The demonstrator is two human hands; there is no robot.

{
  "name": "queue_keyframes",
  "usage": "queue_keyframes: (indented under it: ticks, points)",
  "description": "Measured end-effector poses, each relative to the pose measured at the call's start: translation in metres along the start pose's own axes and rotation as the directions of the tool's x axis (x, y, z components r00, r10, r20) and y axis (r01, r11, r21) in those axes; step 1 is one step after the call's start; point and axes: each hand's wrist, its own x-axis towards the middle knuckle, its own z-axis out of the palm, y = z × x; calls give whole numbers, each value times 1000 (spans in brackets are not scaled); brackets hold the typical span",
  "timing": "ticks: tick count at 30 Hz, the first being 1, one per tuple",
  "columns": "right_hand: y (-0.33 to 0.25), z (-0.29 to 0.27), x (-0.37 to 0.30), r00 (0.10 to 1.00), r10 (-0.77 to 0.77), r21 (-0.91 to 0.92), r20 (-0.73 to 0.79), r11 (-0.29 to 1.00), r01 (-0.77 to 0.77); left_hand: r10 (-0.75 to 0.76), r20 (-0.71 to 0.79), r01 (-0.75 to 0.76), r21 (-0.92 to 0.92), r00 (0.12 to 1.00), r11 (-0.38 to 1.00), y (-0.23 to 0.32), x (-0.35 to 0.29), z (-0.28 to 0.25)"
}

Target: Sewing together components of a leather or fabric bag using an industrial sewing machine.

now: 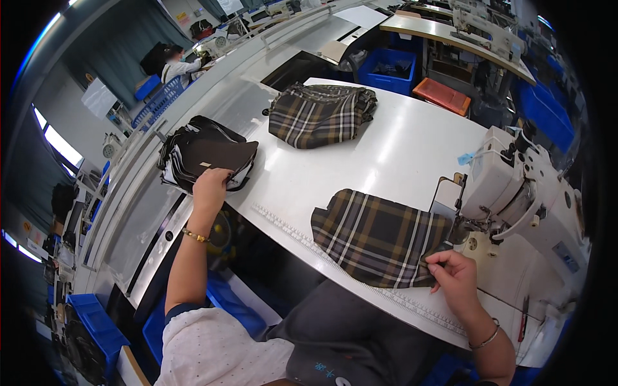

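Observation:
My left hand (212, 186) reaches to a stack of dark fabric pieces (222, 154) at the table's left end, its fingers closed on the near edge of the top piece. A plaid fabric piece (376, 238) in brown, black and white lies flat at the front of the white table. My right hand (454, 273) pinches that piece's right corner, close to the sewing machine (508, 186). The machine's needle area is partly hidden by its own parts. Farther back on the table rests a pile of plaid fabric pieces (318, 116).
A ruler strip (290, 227) runs along the table's front edge. Small scissors or snips (524, 318) lie at the right. Beyond the table stand a blue bin (386, 69) and an orange-red box (442, 96). Another person (180, 67) sits far off at the upper left.

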Motion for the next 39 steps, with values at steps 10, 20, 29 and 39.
queue_keyframes:
  ticks: [10,20,29,39]
  points:
    - [3,0,-2,999,-30,-2,25,1000,30,-221,-213,155,-286,952,946,-48,21,-2]
    - [6,-4,-2,1000,11,-48,30,999,-9,578,-352,-559,164,736,812,188,35,-126]
    - [0,-7,-3,997,-67,-65,35,995,69,952,15,-943,-131,305,304,323,-49,-60]
    - [-3,-13,-2,940,-335,-203,57,918,339,761,73,-485,-730,645,481,289,44,-55]
